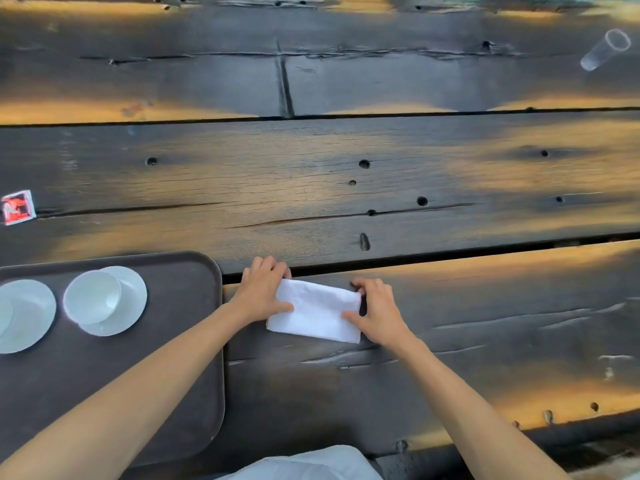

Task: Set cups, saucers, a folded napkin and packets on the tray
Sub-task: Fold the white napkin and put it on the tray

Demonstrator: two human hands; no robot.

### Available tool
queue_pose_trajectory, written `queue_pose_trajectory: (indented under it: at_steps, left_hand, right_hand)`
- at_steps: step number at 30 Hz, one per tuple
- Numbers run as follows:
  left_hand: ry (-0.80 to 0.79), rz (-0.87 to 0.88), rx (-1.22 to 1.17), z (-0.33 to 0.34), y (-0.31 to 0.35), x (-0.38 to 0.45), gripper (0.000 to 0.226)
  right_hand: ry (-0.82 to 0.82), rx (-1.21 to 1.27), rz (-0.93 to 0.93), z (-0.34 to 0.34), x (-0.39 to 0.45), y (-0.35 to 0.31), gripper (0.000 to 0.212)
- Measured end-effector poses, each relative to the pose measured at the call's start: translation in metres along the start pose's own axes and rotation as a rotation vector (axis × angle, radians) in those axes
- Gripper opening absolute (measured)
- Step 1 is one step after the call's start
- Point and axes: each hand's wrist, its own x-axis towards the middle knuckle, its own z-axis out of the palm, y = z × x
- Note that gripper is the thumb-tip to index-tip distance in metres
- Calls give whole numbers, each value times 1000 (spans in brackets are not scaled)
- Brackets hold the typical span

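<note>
A white napkin (317,311) lies folded into a rectangle on the dark wooden table, just right of the tray. My left hand (263,289) pinches its left end and my right hand (375,311) pinches its right end. The dark brown tray (180,341) sits at the lower left. On it stands a pale cup (92,296) on a saucer (133,303). A second saucer (29,315) with a cup partly cut off by the frame edge lies at the far left. A red packet (18,207) rests on the table beyond the tray.
A clear plastic cup (605,49) lies on its side at the far right of the table. The wooden planks have gaps, cracks and knot holes. Something white (311,464) shows at the bottom edge near my body.
</note>
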Motion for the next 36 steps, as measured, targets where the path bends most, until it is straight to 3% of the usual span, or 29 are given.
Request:
queue_pose_trajectory:
  at_steps: [4, 8, 14, 25, 36]
  left_hand:
    - [-58, -12, -129, -10, -6, -8, 27]
    - [-79, -81, -420, -15, -13, -34, 16]
    - [89, -174, -843, -23, -18, -83, 19]
    - [479, -316, -1279, -42, -44, -188, 23]
    - [610, -395, -1392, -40, -148, -296, 23]
  right_hand:
    - [-47, 239, 87, -6, -3, 1, 29]
    - [-38, 535, 94, -6, -19, -5, 31]
    - [73, 751, 68, -9, -40, -33, 29]
    - [-6, 805, -17, -1, -66, -118, 32]
    - [-141, 779, -16, 94, -82, -229, 28]
